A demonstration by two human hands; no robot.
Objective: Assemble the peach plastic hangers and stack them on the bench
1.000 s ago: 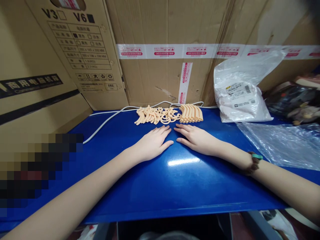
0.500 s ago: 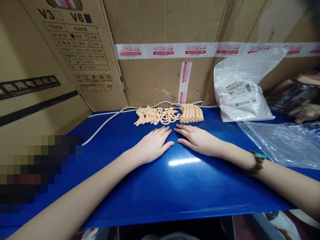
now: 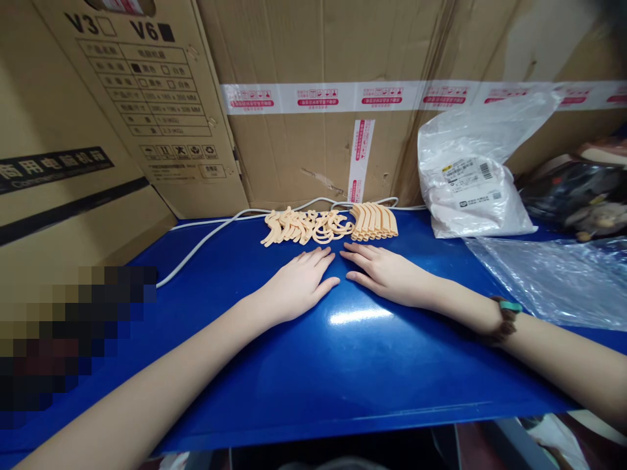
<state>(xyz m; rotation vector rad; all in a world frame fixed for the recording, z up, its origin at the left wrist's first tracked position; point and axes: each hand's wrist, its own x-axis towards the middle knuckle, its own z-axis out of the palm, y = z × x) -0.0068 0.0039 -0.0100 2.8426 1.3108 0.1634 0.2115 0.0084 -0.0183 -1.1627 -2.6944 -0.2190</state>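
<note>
My left hand (image 3: pixel 298 285) lies palm down on the blue tabletop (image 3: pixel 313 372), fingers outstretched and holding nothing. Facing it, a short gap away, my right hand (image 3: pixel 385 271) rests flat too, its fingers and thumb apart. Just beyond the left fingertips is a loose heap of thin, curved, cream-coloured pieces (image 3: pixel 289 226). Several ring-like and C-shaped cream pieces (image 3: pixel 329 226) lie beside that heap. Past my right hand, curved cream tube-like pieces (image 3: pixel 375 222) stand packed in a neat row. Neither hand visibly touches any piece. What the pieces are made for I cannot tell.
Cardboard boxes (image 3: pixel 304 52) wall off the back and left. A white cable (image 3: pixel 189 258) runs behind the pieces. At the right are a white plastic bag with a label (image 3: pixel 470 189) and a clear plastic sheet (image 3: pixel 563 277). The table's front edge (image 3: pixel 343 434) is near me.
The whole view has shifted very slightly. Both hands and all the pieces keep their places on the table.
</note>
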